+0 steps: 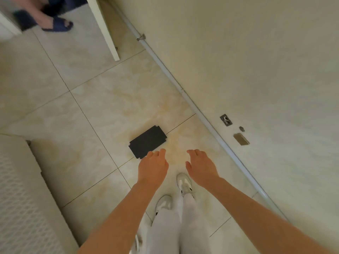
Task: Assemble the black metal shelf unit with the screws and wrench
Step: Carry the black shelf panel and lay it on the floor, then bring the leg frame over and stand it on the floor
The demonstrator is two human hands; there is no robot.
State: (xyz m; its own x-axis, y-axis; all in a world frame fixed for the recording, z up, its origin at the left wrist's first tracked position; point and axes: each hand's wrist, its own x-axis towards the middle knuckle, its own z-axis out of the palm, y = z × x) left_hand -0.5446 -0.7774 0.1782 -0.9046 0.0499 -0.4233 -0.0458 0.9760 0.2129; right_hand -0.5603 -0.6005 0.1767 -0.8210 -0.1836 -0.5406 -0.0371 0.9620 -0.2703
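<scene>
Left hand and right hand empty, fingers loose, above black shelf panel; suggest gripping both short edges.

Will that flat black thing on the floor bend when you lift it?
The flat black rectangular metal panel probably stays stiff: its edges and notched corners look straight. Lying flat on the glossy beige tile floor, it may be hard to pry up and could slide if pushed.
</scene>
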